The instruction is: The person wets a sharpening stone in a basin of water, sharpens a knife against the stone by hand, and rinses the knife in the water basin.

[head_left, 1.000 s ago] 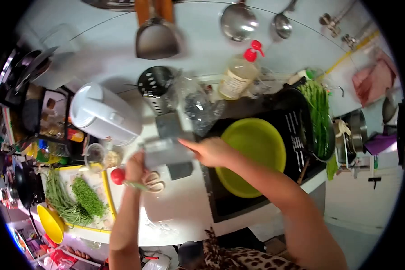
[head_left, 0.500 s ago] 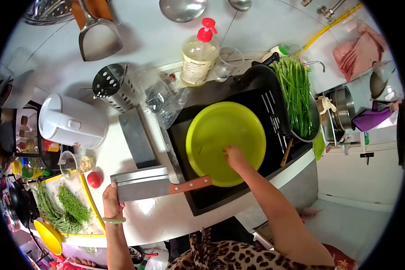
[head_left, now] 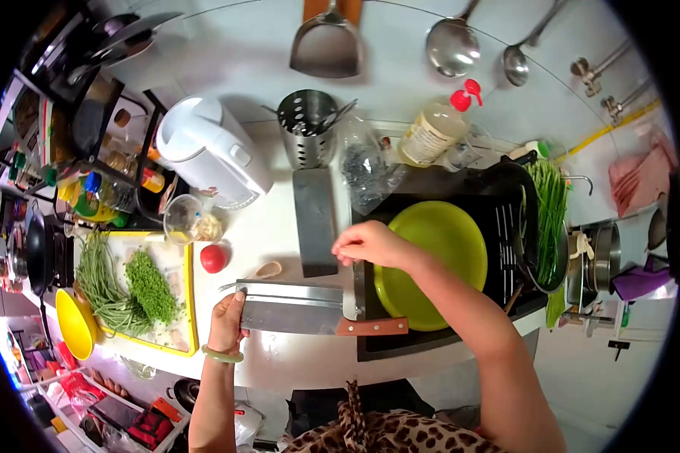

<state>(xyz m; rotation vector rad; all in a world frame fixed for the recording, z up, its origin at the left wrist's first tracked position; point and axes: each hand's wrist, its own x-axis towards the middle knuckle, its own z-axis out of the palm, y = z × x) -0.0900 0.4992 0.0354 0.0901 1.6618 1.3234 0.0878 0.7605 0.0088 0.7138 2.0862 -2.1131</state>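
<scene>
My left hand point(head_left: 227, 323) grips the far end of a cleaver point(head_left: 295, 311) by its blade. The cleaver lies level over the counter's front, its brown wooden handle pointing right toward the sink. My right hand point(head_left: 369, 244) is over the sink's left edge, fingers bent and bunched together, with nothing visible in them. Close to its fingertips is a dark grey sharpening stone point(head_left: 314, 219), lying lengthwise on the counter. Under my right forearm a yellow-green basin point(head_left: 431, 219) sits in the black sink point(head_left: 366, 343); the arm hides part of it.
Left on the counter are a tomato point(head_left: 214, 259), a clear plastic cup point(head_left: 183, 219) and a yellow-edged cutting board point(head_left: 193, 302) with green vegetables. Behind stand a white kettle point(head_left: 211, 155), a perforated utensil holder point(head_left: 306, 132) and a soap bottle point(head_left: 433, 132). Long greens point(head_left: 548, 219) lie at right.
My right hand has come up out of the basin and moved left toward the sharpening stone. My left hand still holds the cleaver. The view has turned left.
</scene>
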